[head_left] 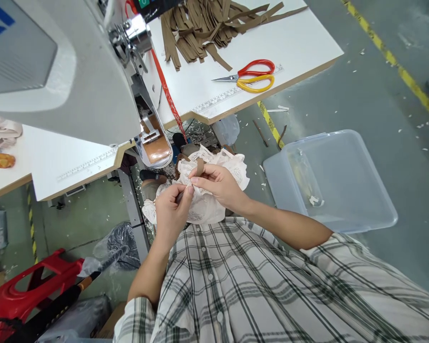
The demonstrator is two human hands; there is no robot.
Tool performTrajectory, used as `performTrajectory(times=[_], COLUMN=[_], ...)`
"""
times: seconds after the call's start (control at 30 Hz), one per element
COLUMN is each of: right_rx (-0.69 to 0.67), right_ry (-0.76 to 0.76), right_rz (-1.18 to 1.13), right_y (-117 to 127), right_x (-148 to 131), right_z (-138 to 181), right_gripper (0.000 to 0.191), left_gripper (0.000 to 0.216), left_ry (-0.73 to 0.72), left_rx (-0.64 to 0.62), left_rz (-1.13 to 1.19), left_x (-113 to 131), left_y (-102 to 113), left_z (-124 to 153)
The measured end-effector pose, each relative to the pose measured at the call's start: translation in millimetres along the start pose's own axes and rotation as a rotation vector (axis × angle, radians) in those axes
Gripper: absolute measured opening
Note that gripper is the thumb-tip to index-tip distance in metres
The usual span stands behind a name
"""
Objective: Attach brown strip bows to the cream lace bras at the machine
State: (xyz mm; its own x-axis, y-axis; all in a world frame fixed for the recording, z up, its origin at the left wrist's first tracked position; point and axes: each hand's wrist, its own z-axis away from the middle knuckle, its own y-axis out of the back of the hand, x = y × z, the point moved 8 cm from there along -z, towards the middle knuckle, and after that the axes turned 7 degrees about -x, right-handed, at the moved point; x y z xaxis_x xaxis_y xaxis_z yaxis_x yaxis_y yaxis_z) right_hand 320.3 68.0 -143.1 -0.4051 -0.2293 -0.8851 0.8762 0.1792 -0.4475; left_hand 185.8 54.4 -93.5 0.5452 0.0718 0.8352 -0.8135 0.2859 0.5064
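A white lace garment (209, 212) lies bunched on my lap, under and around both hands. My left hand (171, 207) pinches the lace between thumb and forefinger. Close beside it, my right hand (223, 186) is closed, with a short brown fabric strip (200, 166) standing up from its fingers. The two sets of fingertips nearly meet over the garment. How the strip lies against the lace is hidden by the fingers.
A sewing machine (75, 71) overhangs the white table on the left. Scissors (255, 76) with red and yellow handles and a pile of brown strips (200, 28) rest on the tabletop (300, 43). A translucent plastic bin (343, 181) stands at right, a red stool (32, 286) lower left.
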Motion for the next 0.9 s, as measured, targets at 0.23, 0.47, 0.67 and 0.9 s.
performTrajectory(times=[0.23, 0.47, 0.67, 0.9], right_rx=[-0.124, -0.145, -0.059, -0.021], right_ry=[-0.175, -0.118, -0.029, 0.003], right_rz=[-0.051, 0.035, 0.000, -0.110], right_y=[-9, -8, -6, -12], right_x=[9, 1, -3, -14], right_z=[-6, -4, -4, -18], right_gripper=[0.030, 0.025, 0.018, 0.021], left_gripper=[0.029, 0.031, 0.029, 0.024], left_ry=[0.028, 0.038, -0.044, -0.182], left_rx=[-0.018, -0.047, -0.123, 0.132], left_rz=[0.036, 0.065, 0.097, 0.041], left_x=[-10, -12, -13, -18], left_y=[5, 4, 0, -4], left_z=[-3, -2, -5, 8])
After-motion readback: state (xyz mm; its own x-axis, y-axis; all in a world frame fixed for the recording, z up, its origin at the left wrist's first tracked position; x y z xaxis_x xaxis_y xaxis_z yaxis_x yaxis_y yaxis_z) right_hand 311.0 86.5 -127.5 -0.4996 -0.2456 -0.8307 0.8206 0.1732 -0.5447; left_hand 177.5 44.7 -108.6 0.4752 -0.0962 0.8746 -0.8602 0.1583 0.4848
